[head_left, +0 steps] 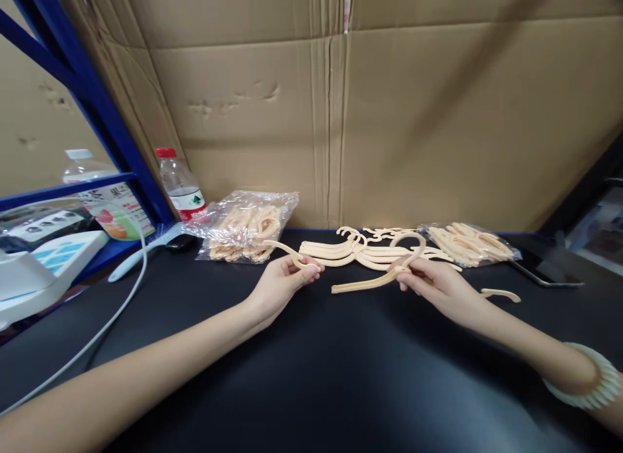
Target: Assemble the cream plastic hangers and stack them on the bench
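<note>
My left hand (283,282) is closed on a short, curved cream plastic hanger piece (283,248), which points up and to the left. My right hand (435,283) grips a cream hanger (363,285) with a round hook and an arm reaching left. A gap separates the two held pieces. Behind them on the black table lies a row of cream hangers (331,253), hooks toward the back. Part of a loose curved piece (503,294) shows beyond my right wrist.
Clear plastic bags of cream pieces lie at back left (250,226) and back right (470,244). A dark phone-like slab (545,272) lies at right. A red-capped bottle (182,190), a pale-blue brush (146,252) and a white cable (109,323) are at left. Cardboard (243,128) stands behind.
</note>
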{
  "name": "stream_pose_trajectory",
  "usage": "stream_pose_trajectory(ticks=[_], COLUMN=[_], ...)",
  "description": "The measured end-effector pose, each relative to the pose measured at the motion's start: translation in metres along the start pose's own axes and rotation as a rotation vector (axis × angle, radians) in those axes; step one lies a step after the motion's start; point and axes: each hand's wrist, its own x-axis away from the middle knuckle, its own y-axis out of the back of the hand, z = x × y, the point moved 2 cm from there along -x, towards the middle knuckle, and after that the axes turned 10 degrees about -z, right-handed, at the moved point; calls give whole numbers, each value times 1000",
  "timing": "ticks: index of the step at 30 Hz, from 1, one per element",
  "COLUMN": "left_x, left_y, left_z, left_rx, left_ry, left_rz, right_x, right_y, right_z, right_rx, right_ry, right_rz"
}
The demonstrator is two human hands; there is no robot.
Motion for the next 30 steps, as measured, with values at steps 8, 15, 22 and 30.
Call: stream_pose_trajectory(ticks=[8, 15, 22, 30], left_x=[12, 16, 16, 16], left_y=[-9, -9, -9, -10], left_z=[-1, -2, -4, -4], left_rx=[140, 136, 183, 204], left_ry=[141, 248, 282, 293], left_rz=[169, 334, 365, 377], right_x=[7, 12, 13, 13], right_y=[3, 2, 3, 2], right_z=[18, 23, 28, 27], right_rx=[-57, -68, -47, -45], right_ry=[45, 95, 126, 101], right_rz=[-167, -200, -238, -235])
